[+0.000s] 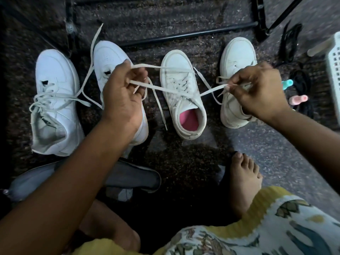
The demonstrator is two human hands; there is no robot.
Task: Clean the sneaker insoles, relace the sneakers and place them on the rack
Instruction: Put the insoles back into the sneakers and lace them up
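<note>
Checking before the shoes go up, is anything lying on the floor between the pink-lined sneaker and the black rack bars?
Nothing visible. Only bare dark carpet separates the pink-lined sneaker from the rack bars. The lace stretched between both hands crosses above the sneaker, not ahead of it.

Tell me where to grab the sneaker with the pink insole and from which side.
Take the sneaker with the pink insole by its padded heel collar, coming from above on the near side. Its opening faces up and toward the person, so fingers can hook inside the rim; a loose white lace drapes over its front.
</note>
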